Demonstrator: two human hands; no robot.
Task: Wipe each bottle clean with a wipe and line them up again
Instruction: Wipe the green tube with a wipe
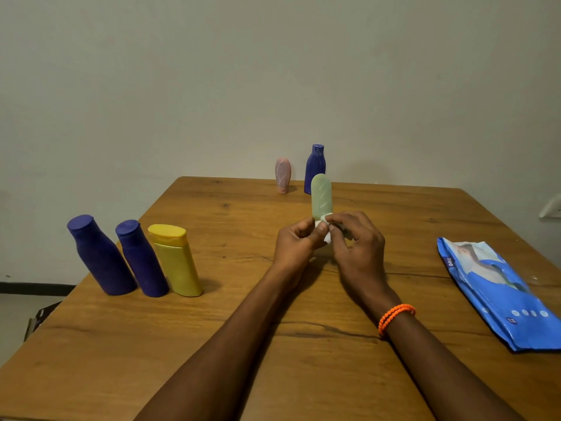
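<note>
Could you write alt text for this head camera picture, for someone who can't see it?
Two hands, left hand and right hand, hold a pale green bottle and a white wipe above a wooden table. Two purple bottles and a yellow bottle stand left, a blue wipes pack lies right.

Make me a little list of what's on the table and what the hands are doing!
being wiped: green bottle, held up over the table
wipe: small white wipe, pinched at the bottle's lower end
left hand: grips the wipe and bottle
right hand: grips the bottle's lower end
row at left: two purple bottles, then a yellow bottle
far edge: pink bottle, tall purple bottle
at right: blue wipes pack
</note>
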